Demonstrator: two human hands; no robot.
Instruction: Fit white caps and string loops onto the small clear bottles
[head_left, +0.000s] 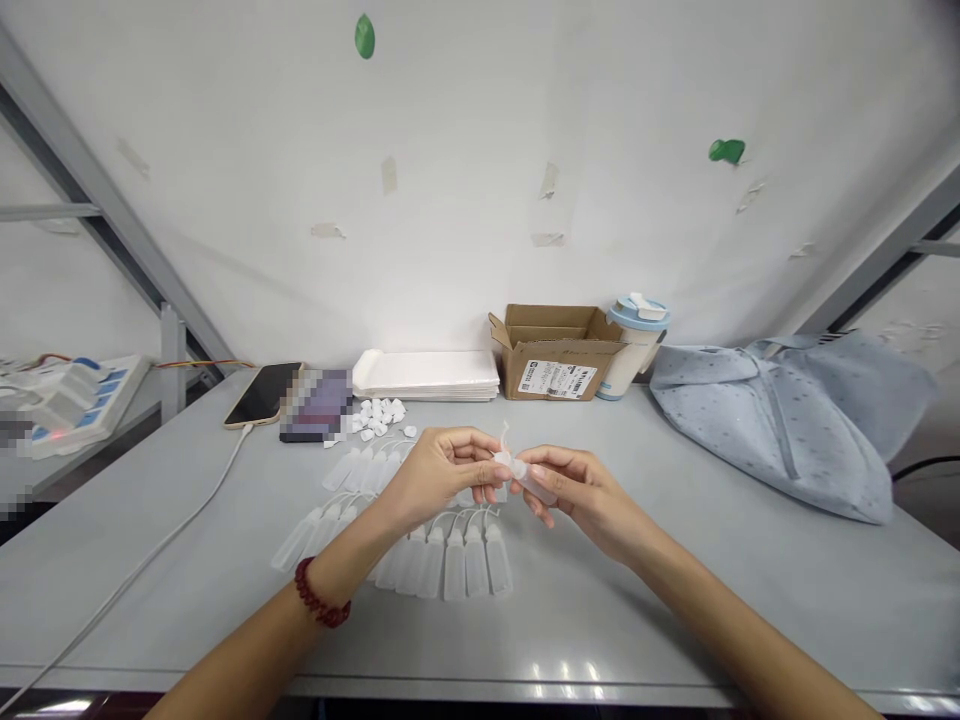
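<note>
Clearly, the right hand (pixel 589 492) is gripping a translucent plastic bottle (pixel 541 487); the left hand (pixel 442 468) is pinching its neck end. Similar bottles (pixel 454 568) are lying on the grey table (pixel 600 630).

A small, cloudy white plastic bottle (pixel 541 487) tilts in the right hand (pixel 592 492), neck toward the left. At its neck, the left hand (pixel 442 470) pinches a whitish cap (pixel 502 458) with a thin strip sticking up.
</note>
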